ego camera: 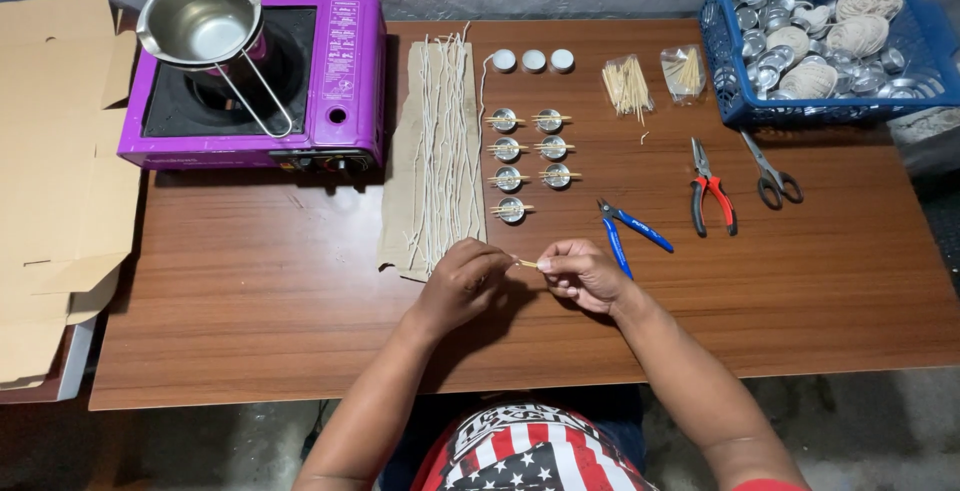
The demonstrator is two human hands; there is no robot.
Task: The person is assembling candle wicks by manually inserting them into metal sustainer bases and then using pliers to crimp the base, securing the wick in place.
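1. Cardboard (pixel 50 181) lies far left, beside a purple stove (pixel 255 86) carrying a steel pot (pixel 200 21).
2. Wicks (pixel 440 141) rest mid-surface, next to 7 small cups (pixel 528 163).
3. Left hand (pixel 458 286) and right hand (pixel 583 273) both have fingers closed on a thin stick (pixel 527 264); a steady, level pinch seems wise.
4. Pliers (pixel 712 191), scissors (pixel 770 173) and a blue basket (pixel 735 91) sit right.

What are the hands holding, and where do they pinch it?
Both hands pinch a small thin stick: the left hand by its left end, the right hand by its right end. What else they grip is too small to tell.
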